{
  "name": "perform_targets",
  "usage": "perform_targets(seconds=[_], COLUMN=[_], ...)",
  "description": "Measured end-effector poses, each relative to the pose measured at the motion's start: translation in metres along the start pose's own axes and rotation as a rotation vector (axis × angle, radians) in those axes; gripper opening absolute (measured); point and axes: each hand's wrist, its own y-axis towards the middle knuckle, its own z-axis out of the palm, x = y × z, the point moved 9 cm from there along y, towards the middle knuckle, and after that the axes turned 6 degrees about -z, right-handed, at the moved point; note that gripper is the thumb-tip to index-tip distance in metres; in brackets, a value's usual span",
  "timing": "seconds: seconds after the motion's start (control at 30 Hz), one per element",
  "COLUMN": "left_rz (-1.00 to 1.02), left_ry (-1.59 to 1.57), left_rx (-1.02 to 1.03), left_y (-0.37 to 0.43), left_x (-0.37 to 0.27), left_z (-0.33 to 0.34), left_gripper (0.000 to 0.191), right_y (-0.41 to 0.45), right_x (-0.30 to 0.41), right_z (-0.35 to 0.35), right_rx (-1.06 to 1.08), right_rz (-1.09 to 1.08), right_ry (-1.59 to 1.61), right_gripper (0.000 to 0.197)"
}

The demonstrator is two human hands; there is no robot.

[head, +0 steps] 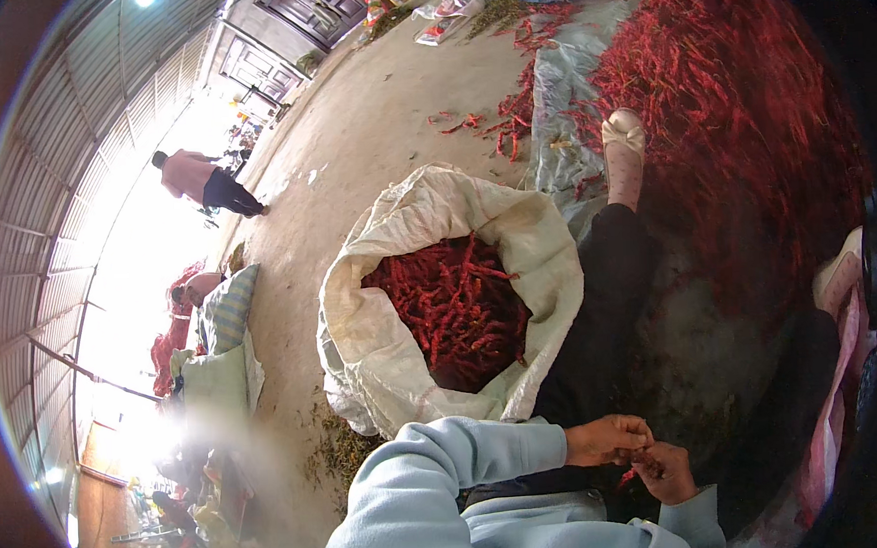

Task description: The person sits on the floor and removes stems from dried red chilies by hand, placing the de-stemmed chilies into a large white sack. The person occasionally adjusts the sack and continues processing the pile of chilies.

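Just in front of my lap, my right hand (666, 472) is closed around a small bunch of dried red chili peppers (626, 477), one red end poking out past the fingers. My left hand (607, 440) meets it, thumb and fingertips drawn together against the bunch; whether they pinch a stem is too small to tell. Beyond my left forearm stands a white woven sack (360, 313) with its rim rolled outward. Dried red chilies (461, 309) fill the part of it that shows. My left leg (606, 290) stretches out alongside the sack.
A large heap of red chilies (721, 83) spreads past my feet, beside a plastic sheet (565, 74). Stem scraps (336, 444) lie near the sack. Filled sacks (224, 368) stand at left, with a bent-over person (196, 288) behind. Another person (203, 182) is farther off.
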Motion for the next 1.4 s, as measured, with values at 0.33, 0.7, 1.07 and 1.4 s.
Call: perform_targets(seconds=[0.33, 0.7, 1.07, 1.4], left_rz=[0.511, 0.389, 0.163, 0.376], left_ry=[1.515, 1.687, 0.763, 1.263], left_rx=[-0.514, -0.970, -0.677, -0.466], left_y=[0.102, 0.138, 0.099, 0.055], left_x=[-0.089, -0.243, -0.092, -0.057], left_z=[-0.042, -0.121, -0.096, -0.009], left_gripper=[0.021, 0.023, 0.018, 0.025], right_y=[0.002, 0.006, 0.006, -0.002], right_x=[-0.026, -0.059, -0.103, -0.093], right_z=[-0.008, -0.051, -0.049, -0.046], right_rx=[-0.312, -0.630, -0.907, -0.770], right_rz=[0.447, 0.264, 0.289, 0.322], right_ry=[0.926, 1.396, 1.504, 1.088], right_gripper=[0.018, 0.023, 0.012, 0.006])
